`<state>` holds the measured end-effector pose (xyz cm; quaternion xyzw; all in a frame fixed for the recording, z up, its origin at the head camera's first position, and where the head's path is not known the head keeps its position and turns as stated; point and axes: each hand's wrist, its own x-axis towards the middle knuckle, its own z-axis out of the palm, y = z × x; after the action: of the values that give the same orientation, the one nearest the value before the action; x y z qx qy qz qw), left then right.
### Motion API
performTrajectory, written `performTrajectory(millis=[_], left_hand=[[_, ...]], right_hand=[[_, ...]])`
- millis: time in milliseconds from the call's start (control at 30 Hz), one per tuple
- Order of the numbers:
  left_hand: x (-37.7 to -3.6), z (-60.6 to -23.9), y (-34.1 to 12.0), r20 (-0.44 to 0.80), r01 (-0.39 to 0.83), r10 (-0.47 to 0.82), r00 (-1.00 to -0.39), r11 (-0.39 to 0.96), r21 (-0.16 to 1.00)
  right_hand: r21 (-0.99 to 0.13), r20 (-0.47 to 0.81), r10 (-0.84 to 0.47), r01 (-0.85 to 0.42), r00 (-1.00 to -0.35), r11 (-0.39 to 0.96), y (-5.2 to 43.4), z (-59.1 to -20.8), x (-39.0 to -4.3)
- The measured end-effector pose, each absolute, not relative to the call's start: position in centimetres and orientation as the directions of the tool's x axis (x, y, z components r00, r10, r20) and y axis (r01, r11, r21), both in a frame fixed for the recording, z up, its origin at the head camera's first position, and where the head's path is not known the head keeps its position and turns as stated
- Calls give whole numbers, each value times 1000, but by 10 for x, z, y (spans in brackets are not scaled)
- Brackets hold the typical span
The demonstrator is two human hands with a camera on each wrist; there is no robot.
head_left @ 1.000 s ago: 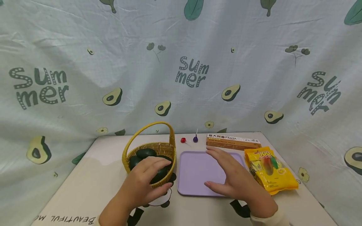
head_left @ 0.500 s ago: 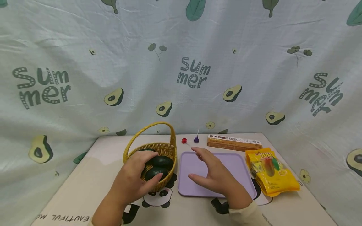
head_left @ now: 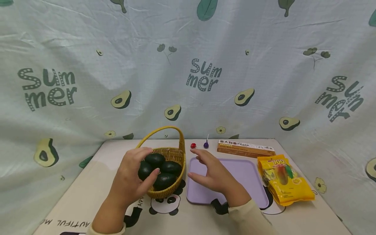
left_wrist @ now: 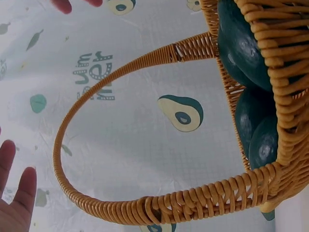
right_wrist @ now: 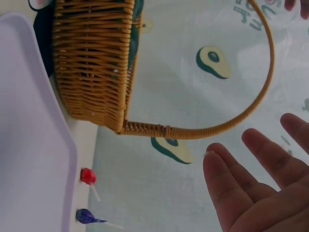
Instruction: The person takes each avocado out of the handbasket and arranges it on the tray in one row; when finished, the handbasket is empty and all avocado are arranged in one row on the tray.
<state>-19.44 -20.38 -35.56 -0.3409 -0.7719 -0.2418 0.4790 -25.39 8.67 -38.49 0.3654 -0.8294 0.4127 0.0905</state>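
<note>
A yellow wicker basket (head_left: 160, 194) with a tall arched handle (left_wrist: 116, 212) stands left of the middle of the table. Several dark green avocados (head_left: 165, 181) lie in it. My left hand (head_left: 130, 178) hovers at the basket's left side, fingers and thumb spread apart, hiding part of its rim. To the basket's right, my right hand (head_left: 215, 173) is held over the left part of a purple tray (head_left: 246, 182), its thumb and fingers pointing at the basket. In both wrist views the fingers (right_wrist: 270, 159) are apart from the handle. Neither hand holds anything.
Behind the tray lie a red lollipop (head_left: 193, 146), a purple lollipop (head_left: 206, 144) and a long pasta box (head_left: 246, 149). A yellow candy bag (head_left: 286, 181) rests at the tray's right. A printed cloth (head_left: 205, 107) hangs behind the table.
My right hand has moved left across the tray toward the basket. My left hand has shifted left, uncovering more avocados. The basket stays in place; the head view has shifted slightly.
</note>
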Motion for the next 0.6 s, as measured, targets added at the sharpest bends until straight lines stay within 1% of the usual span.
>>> performTrajectory(millis=[100,233,300,367,500,600], left_hand=[[-195,-357,-208,905,718,260,-336,693,68],[-196,-358,-212,916,686,216,-340,722,85],[-197,-359,-215,916,674,197,-351,732,101],[-196,-361,-217,907,658,173,-385,740,138],[-193,-365,-221,863,596,118,-492,768,235],[-192,-368,-225,841,574,84,-534,766,288]], right_hand=[[-657,407,-524,-639,-748,401,82,-385,-259],[-711,354,-510,-580,-784,398,76,-387,-267],[-738,324,-503,-546,-802,396,73,-388,-270],[-761,294,-505,-519,-811,390,71,-389,-273],[-776,244,-533,-492,-811,394,65,-389,-279],[-763,221,-554,-496,-803,414,60,-388,-283]])
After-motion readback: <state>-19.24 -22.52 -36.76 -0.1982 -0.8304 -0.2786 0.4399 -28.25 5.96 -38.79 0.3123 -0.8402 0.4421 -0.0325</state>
